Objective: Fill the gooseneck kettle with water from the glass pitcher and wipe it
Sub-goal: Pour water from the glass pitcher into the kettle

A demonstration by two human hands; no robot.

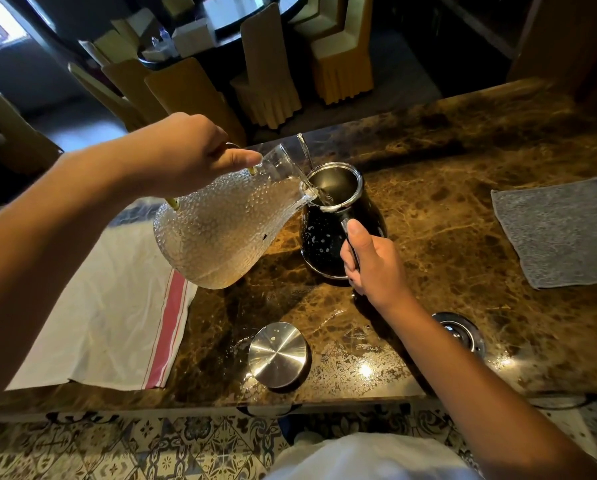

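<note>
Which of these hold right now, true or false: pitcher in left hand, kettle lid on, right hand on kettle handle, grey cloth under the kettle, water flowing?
1. The left hand holds the glass pitcher tilted toward the kettle. True.
2. The lid sits on the gooseneck kettle. False: it lies on the marble counter, nearer the person than the kettle, whose mouth is open.
3. The right hand grips the kettle's handle. True.
4. The grey cloth lies under the kettle. False: it lies flat to the right, apart from it.
5. Water runs from the pitcher's spout into the kettle's mouth. True.
</note>
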